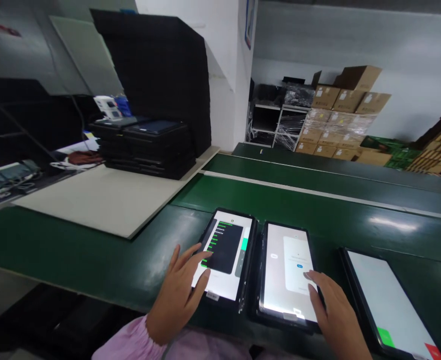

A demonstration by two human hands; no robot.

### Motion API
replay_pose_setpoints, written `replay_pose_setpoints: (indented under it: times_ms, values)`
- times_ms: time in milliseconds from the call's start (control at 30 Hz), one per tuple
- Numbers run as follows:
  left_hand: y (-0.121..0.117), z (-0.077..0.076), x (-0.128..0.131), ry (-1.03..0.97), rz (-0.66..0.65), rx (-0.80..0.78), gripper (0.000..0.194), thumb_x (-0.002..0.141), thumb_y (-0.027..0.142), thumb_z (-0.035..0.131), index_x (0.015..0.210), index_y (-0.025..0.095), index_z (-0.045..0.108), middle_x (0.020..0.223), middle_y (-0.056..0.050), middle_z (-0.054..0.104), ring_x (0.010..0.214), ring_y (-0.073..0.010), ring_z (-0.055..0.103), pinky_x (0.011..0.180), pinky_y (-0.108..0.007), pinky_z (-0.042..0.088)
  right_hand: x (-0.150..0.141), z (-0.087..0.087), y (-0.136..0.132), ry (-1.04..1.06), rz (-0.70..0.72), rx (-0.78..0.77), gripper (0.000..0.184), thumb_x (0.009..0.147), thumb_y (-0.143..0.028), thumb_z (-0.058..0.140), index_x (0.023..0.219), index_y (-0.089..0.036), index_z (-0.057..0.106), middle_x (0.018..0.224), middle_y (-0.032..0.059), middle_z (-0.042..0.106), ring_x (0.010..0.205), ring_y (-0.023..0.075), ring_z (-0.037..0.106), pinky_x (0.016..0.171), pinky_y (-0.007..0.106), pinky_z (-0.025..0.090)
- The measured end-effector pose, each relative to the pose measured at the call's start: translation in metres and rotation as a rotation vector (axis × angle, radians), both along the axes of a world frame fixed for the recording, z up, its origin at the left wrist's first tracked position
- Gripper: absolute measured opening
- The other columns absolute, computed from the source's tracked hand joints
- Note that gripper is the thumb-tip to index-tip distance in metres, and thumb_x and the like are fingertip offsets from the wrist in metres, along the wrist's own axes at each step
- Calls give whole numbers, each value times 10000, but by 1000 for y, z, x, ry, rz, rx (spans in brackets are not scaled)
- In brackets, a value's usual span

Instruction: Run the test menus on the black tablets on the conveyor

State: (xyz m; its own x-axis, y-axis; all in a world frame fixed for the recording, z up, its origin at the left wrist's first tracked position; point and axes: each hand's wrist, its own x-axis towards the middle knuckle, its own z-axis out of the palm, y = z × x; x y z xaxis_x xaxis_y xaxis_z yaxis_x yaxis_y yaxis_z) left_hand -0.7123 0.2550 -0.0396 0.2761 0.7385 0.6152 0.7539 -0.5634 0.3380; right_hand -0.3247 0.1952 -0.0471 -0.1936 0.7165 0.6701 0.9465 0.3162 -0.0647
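Three tablets with lit screens lie on the green bench. My left hand (184,277) is over the left tablet (224,250), its fingers spread and its fingertips at the screen's lower left. That screen shows a dark panel with green lines of text. Over the right edge of the middle tablet (280,270) is my right hand (329,300), fingers stretched out, index fingertip close to a small blue button. Whether either fingertip touches the glass, I cannot tell. The right tablet (385,295) shows a pale screen with a green and a red corner, and neither hand is on it.
A pale board (103,195) lies on the bench at left, with stacked black devices (152,145) at its back. Behind them rises a tall black stack (160,75) beside a white pillar (224,60). Cardboard boxes (340,120) and a shelf (276,120) stand farther back.
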Motion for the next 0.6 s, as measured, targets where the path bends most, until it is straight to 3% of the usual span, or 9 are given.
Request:
replay_pose_setpoints:
  times_ms: [200, 400, 500, 600]
  values:
    - [-1, 6, 3, 28, -3, 34, 355, 1028, 232, 503, 1380, 225, 547, 1323, -71, 708, 1399, -239, 547, 1318, -542, 191, -8, 7, 1, 10, 7, 14, 309, 1110, -387, 415, 1299, -219, 593, 1186, 101, 723, 1080, 264, 713, 916, 434, 620]
    - [5, 8, -1, 148, -111, 24, 333, 1014, 245, 532, 1341, 251, 595, 1280, -33, 741, 1408, -246, 558, 1332, -564, 127, -9, 9, 2, 33, 7, 0, 256, 1100, -303, 434, 1299, -227, 576, 1173, 89, 723, 1091, 264, 706, 928, 456, 621]
    - [4, 11, -4, 96, -137, 59, 356, 1009, 261, 542, 1359, 231, 594, 1296, -57, 734, 1381, -258, 585, 1320, -556, 199, -15, 11, 2, 42, -1, -11, 244, 1079, -238, 454, 1290, -222, 577, 1175, 96, 723, 1097, 271, 705, 924, 464, 624]
    - [-5, 17, 6, -45, -210, 122, 327, 988, 224, 555, 1307, 219, 628, 1241, -58, 749, 1295, -234, 644, 1281, -468, 337, -32, 15, 3, 21, 14, -40, 255, 1052, -168, 456, 1268, -211, 584, 1168, 106, 726, 1097, 283, 705, 929, 489, 624]
